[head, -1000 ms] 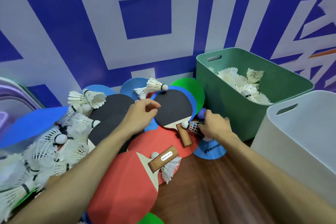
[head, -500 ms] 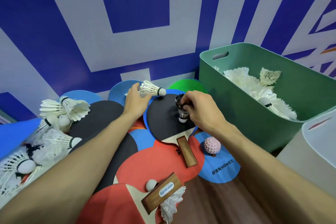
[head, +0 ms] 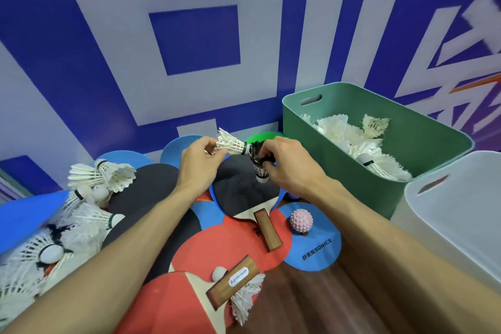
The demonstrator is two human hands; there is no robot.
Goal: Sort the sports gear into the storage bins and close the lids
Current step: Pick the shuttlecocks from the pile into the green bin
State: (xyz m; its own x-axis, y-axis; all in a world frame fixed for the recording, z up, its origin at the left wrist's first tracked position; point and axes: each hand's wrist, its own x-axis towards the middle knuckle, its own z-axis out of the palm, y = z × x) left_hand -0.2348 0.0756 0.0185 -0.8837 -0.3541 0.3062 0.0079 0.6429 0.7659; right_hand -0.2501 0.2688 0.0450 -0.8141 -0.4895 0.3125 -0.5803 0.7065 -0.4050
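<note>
Nearest me the red paddles [head: 233, 249] & the pink spiky ball [head: 301, 220] lie unsorted. Above the black paddle [head: 244, 195] the left hand [head: 199, 163] has now lifted the white shuttlecock [head: 230, 144], pinching its feathers, and the right hand [head: 287, 168] grips the black shuttlecock [head: 257, 160], cork down. Both are off the pile, so prob. they go next into the green bin [head: 352, 171] behind-right, which already holds white shuttlecocks and has no lid on.

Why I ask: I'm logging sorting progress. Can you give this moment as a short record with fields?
left hand: holds white shuttlecock
right hand: holds black shuttlecock
green bin: no lid on, contains feather shuttlecocks
white bin: no lid on, inside unseen
pink spiky ball: rests on blue paddle
unsorted: black paddle, red paddle
</note>
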